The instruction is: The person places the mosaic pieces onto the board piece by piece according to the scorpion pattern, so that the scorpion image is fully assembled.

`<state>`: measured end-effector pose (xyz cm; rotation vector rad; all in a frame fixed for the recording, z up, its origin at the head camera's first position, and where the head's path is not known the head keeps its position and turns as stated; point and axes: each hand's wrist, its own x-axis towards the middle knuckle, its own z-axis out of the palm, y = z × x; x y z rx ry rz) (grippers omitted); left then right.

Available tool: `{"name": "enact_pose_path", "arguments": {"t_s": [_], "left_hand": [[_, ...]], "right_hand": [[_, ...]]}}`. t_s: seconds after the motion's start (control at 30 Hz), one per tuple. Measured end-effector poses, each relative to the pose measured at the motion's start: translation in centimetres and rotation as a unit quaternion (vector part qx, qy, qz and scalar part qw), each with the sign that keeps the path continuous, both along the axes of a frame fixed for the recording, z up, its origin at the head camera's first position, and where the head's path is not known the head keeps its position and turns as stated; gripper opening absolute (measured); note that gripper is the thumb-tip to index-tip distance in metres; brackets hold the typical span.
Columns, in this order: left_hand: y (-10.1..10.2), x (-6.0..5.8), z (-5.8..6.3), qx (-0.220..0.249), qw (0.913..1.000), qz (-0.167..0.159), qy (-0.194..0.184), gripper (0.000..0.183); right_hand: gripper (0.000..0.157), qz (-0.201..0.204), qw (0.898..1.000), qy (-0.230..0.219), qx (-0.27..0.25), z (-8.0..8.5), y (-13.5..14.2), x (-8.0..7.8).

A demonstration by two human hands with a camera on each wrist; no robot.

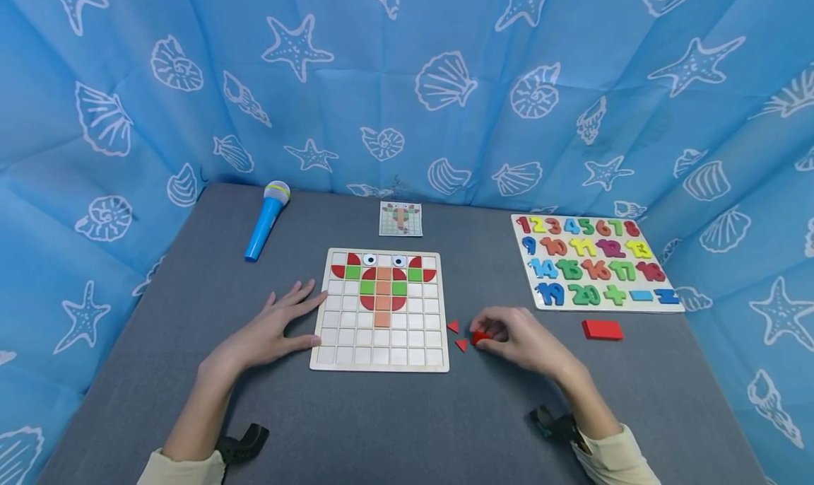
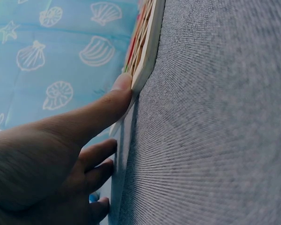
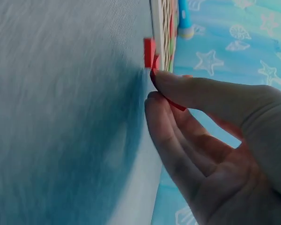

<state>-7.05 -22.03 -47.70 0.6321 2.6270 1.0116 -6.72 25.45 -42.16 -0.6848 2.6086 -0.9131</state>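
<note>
A square wooden grid board (image 1: 380, 356) lies mid-table, with red, green and orange tiles and two eye tiles set in its upper part. My left hand (image 1: 273, 333) rests at its left edge, fingers spread, thumb against the side of the board in the left wrist view. Right of the board, my right hand (image 1: 524, 340) pinches a small red tile (image 3: 175, 104) between thumb and fingers. Two red triangle tiles (image 1: 461, 344) lie between that hand and the board. Behind the board is a small picture card (image 1: 400, 220) showing a similar tile pattern.
At the back right lies a number puzzle board (image 1: 524, 259) with colourful numerals. A red rectangular block (image 1: 602, 329) sits in front of it. A blue toy microphone (image 1: 263, 223) is at the back left. A blue shell-print curtain (image 1: 381, 82) rises behind the grey table.
</note>
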Motion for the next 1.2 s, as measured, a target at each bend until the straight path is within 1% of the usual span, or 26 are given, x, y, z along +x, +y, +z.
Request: {"name": "enact_pose_path", "arguments": {"t_s": [0.07,0.1,0.17,0.23,0.33,0.37,0.43,0.5,0.53,0.63,0.7,0.73,0.77,0.83,0.9,1.03,1.2], "left_hand": [[0.2,0.1,0.4,-0.002,1.0000,0.000,-0.001,0.085],[0.1,0.1,0.2,0.000,1.0000,0.001,0.000,0.085],[0.4,0.2,0.8,-0.008,0.9999,0.004,-0.009,0.085],[0.8,0.3,1.7,-0.022,0.9995,0.008,-0.022,0.085],[1.0,0.4,2.2,-0.036,0.9988,0.011,-0.032,0.085],[1.0,0.4,2.0,-0.034,0.9989,0.012,-0.031,0.084],[0.6,0.2,1.2,-0.023,0.9995,0.010,-0.018,0.085],[0.4,0.2,0.8,-0.013,0.9999,0.007,-0.006,0.085],[0.3,0.1,0.3,-0.008,0.9999,0.006,0.001,0.085],[0.2,0.1,0.2,-0.009,0.9999,0.005,0.006,0.085],[0.3,0.2,0.4,-0.009,0.9999,0.008,0.000,0.085],[0.4,0.2,0.6,-0.012,0.9999,0.008,-0.003,0.085],[0.6,0.3,1.0,-0.017,0.9998,0.009,-0.009,0.085],[0.7,0.3,1.4,-0.022,0.9995,0.012,-0.019,0.085],[1.1,0.4,2.2,-0.033,0.9989,0.015,-0.031,0.085],[1.2,0.3,2.5,-0.047,0.9980,0.016,-0.038,0.085],[1.2,0.3,2.4,-0.048,0.9980,0.017,-0.037,0.085]], "right_hand": [[0.019,0.002,1.000,0.001,-0.013,0.1,-0.6,0.1],[0.020,0.001,1.000,0.000,-0.019,0.1,-0.9,0.2],[0.022,-0.002,0.999,-0.002,-0.033,0.2,-1.7,0.4],[0.025,-0.009,0.999,-0.013,-0.049,0.2,-2.5,0.6],[0.028,-0.020,0.997,-0.033,-0.074,0.1,-3.7,0.7],[0.028,-0.023,0.996,-0.040,-0.081,0.1,-4.1,0.7],[0.028,-0.027,0.994,-0.047,-0.092,0.0,-4.9,0.7],[0.027,-0.025,0.993,-0.051,-0.101,0.1,-5.8,0.6],[0.026,-0.024,0.993,-0.053,-0.105,0.1,-6.2,0.5],[0.025,-0.014,0.991,-0.060,-0.118,0.1,-7.5,0.2],[0.024,-0.004,0.991,-0.062,-0.123,0.0,-8.4,0.0],[0.024,0.002,0.991,-0.060,-0.122,-0.1,-8.9,-0.1],[0.024,0.008,0.991,-0.057,-0.121,-0.2,-9.4,-0.2],[0.024,0.021,0.992,-0.050,-0.114,-0.3,-10.3,-0.4],[0.024,0.032,0.993,-0.041,-0.104,-0.6,-11.2,-0.5],[0.025,0.046,0.996,-0.019,-0.077,-0.8,-12.7,-0.6],[0.026,0.040,0.999,0.007,-0.031,-1.1,-14.1,-0.7]]}}
